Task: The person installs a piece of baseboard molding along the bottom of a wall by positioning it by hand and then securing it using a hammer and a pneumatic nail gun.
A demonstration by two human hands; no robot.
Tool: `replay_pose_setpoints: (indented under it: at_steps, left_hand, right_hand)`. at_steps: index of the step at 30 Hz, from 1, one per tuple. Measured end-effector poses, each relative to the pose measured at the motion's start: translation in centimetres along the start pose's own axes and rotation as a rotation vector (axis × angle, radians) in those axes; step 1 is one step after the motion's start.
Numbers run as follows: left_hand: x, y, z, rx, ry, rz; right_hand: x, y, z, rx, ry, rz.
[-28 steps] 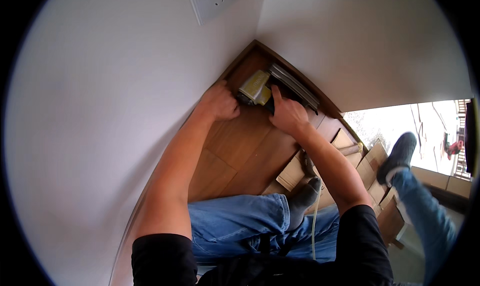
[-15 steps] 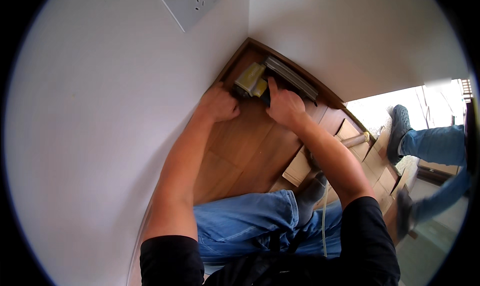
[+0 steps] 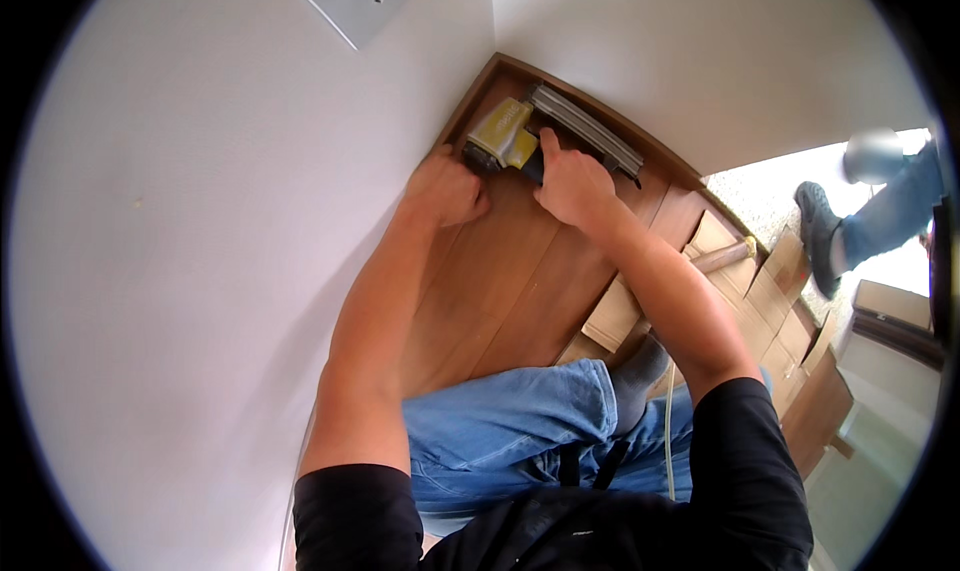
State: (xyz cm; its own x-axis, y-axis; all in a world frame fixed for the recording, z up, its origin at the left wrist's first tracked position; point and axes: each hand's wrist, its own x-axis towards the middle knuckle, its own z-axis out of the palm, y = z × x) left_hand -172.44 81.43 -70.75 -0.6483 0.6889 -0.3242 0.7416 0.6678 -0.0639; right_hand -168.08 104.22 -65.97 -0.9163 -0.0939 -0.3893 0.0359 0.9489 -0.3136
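A yellow-green nail gun [image 3: 503, 131] with a long grey magazine lies in the floor corner, its nose end toward the back wall. My right hand [image 3: 580, 186] is wrapped round its dark handle, the index finger stretched along it near the trigger. My left hand [image 3: 447, 189] is closed, knuckles up, by the left wall. Its fingertips press at the brown skirting board [image 3: 472, 101], just left of the gun's rounded head; the hand hides exactly how they touch it. The skirting runs along both walls and meets in the corner.
Wooden floorboards [image 3: 500, 271] lie under my hands. Right of my arm are cardboard pieces [image 3: 612, 316] and a brown cylindrical bar [image 3: 725, 255]. A pale hose [image 3: 670, 441] runs beside my legs. Another person's shoe [image 3: 818, 236] is at the right. A socket plate [image 3: 350, 1] is on the left wall.
The view has shifted slightly. My left hand stays at the skirting and my right keeps the nail gun in the corner. The other person's legs at the right have moved.
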Motion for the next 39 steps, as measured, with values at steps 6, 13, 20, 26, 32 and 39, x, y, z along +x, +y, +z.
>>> replay_pose_setpoints:
  at_steps: [6, 13, 20, 26, 32, 39]
  left_hand:
    - [0.1, 0.2, 0.4, -0.027, 0.207, 0.030]
    - [0.4, 0.3, -0.2, -0.083, 0.090, -0.008]
    - [0.4, 0.5, -0.3, -0.083, 0.049, -0.005]
    - [0.3, -0.2, 0.5, -0.039, 0.008, -0.018]
    - [0.4, 0.3, -0.8, -0.096, 0.008, 0.030]
    - [0.3, 0.0, -0.2, -0.148, 0.068, 0.023]
  right_hand:
    - [0.5, 0.9, 0.5, 0.058, 0.051, -0.022]
    - [0.4, 0.8, 0.4, 0.089, 0.067, -0.028]
    - [-0.7, 0.7, -0.5, 0.023, 0.008, -0.038]
    - [-8.1, 0.1, -4.6, 0.001, -0.072, -0.068]
    - [-15.0, 4.1, -0.5, -0.278, -0.086, -0.324]
    - [-15.0, 6.6, 3.9, -0.426, -0.087, -0.607]
